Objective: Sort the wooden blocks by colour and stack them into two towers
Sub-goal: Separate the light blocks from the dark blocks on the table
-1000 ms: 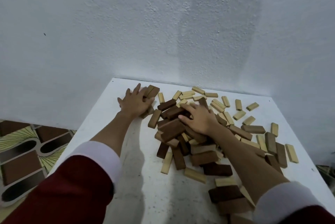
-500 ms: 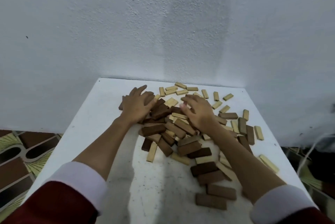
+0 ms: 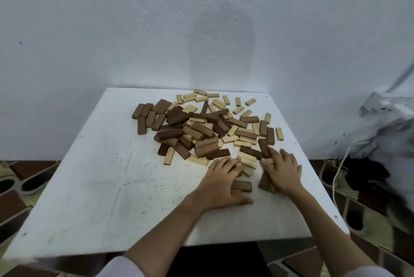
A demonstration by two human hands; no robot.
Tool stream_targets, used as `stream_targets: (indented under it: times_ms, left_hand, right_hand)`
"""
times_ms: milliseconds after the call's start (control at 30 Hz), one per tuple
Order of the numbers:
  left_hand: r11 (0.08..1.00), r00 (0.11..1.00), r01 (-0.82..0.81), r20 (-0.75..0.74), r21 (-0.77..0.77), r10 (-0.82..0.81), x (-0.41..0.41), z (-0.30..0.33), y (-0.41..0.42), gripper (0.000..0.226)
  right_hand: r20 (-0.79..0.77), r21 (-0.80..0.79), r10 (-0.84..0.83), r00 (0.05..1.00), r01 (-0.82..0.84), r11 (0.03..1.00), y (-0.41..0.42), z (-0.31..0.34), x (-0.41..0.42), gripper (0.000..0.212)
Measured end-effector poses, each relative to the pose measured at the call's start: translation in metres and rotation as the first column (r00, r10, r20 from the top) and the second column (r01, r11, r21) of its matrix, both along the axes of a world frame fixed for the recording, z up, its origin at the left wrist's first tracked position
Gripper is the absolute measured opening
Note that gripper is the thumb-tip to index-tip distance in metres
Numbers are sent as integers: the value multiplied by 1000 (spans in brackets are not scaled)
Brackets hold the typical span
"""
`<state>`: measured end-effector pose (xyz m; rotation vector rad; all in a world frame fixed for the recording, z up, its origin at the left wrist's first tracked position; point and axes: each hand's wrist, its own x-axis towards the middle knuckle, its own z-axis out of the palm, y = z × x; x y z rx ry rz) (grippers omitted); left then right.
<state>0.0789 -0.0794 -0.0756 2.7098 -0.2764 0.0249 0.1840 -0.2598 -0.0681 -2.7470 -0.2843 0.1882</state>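
Blocks lie unsorted in one mixed heap (image 3: 201,133) on the white table (image 3: 100,187), dark and pale pieces interleaved, with a small run of dark ones (image 3: 149,117) drawn off at the far left edge of the heap; no tower begun. Left hand (image 3: 220,183) lies spread with fingers mostly straight over pale blocks at the near edge of the heap, a dark block (image 3: 241,186) touching it under the fingers; whether it pinches anything, cannot tell. Right hand (image 3: 283,170) curls round a dark block (image 3: 265,183) that shows below the palm. That held block's long axis runs roughly away from the person, its upper end tilted toward the heap. Dark block by the left hand lies flat, long axis across the table, left to right. Risks, as judged: raking with flat fingers could drag pale blocks along with dark ones and undo the sort; pieces near the right rim could be swept off the table.
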Motion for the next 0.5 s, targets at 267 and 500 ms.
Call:
stream_targets:
  times_ms: [267,500]
  left_hand:
    - [988,985,-156,71,7,155,-9,-16,2,82]
    - [976,972,-186,122,-112,199,-15,-12,2,93]
  right_hand:
    - [74,46,58,996,-61,997,0,-11,-32,76]
    - [250,162,56,967,-99,982,12,-13,-53,47]
